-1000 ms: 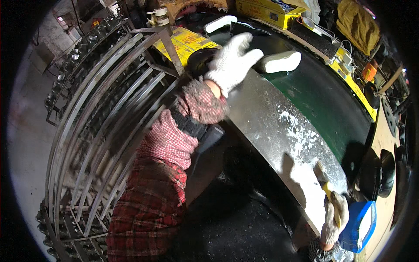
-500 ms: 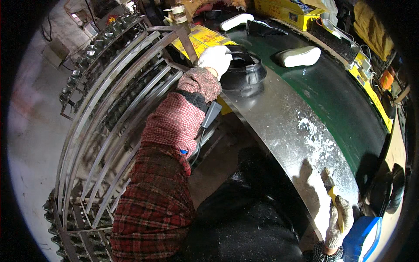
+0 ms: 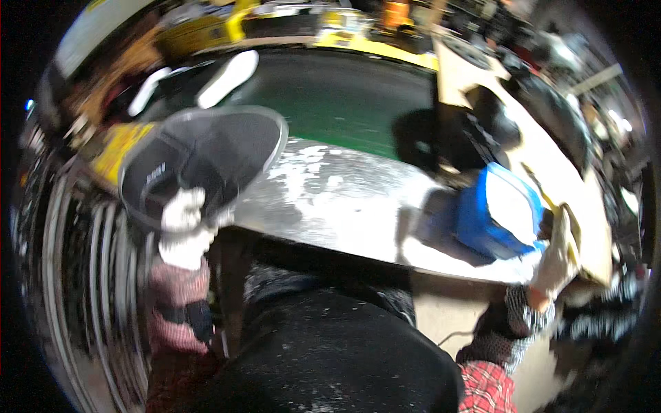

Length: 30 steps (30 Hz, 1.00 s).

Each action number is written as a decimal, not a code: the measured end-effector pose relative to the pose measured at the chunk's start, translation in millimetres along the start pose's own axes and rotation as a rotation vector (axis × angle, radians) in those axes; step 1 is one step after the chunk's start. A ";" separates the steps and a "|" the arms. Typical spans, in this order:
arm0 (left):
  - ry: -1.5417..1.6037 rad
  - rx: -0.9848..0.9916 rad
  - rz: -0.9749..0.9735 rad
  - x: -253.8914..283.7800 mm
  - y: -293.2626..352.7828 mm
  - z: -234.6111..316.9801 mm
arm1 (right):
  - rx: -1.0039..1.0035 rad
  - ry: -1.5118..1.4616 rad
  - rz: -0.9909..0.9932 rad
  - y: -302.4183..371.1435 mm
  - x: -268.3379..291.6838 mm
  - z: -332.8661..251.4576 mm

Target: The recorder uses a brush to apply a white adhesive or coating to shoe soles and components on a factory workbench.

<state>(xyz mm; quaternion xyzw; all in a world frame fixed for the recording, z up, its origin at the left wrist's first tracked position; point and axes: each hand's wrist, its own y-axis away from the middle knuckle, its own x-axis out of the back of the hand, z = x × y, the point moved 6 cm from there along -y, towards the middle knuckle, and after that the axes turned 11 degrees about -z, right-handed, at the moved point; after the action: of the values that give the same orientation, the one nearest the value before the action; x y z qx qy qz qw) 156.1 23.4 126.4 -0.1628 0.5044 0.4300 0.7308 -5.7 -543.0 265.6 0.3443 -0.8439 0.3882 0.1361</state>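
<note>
My left hand (image 3: 182, 220), in a white glove, is closed on the near edge of a black boot-like piece (image 3: 237, 141). Its wide mouth faces me, with a pale rim and a dark grey inside. At the right, my gloved right hand (image 3: 561, 255) is closed around what looks like a brush with a thin yellow handle (image 3: 539, 186); motion blurs it and the fingers hide part. Right beside that hand stands a blue container (image 3: 475, 217) with white stuff in it, on the metal-topped bench edge (image 3: 358, 186).
Two white shoe-shaped pieces (image 3: 231, 77) lie at the far left of the green bench top (image 3: 330, 96). Black shoe-like items (image 3: 492, 113) stand at the back right, on and beside a pale board (image 3: 551, 165). A metal rack (image 3: 96, 275) is at my left.
My view has swung right. My left hand has lifted the black boot-like piece off the bench and brought it close. My right hand has moved from the bench's metal top to the blue container's right side.
</note>
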 end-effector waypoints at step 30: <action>-0.712 -0.236 0.200 -49.8 -22.0 -91.0 | -0.302 -0.801 -0.772 55.9 -229.5 -38.6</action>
<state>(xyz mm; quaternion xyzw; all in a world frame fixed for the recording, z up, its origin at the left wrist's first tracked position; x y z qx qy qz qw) 113.2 -73.6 125.9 -0.0365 0.1797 0.5838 0.7909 120.9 -379.2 145.7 0.7244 -0.6888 0.0249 -0.0143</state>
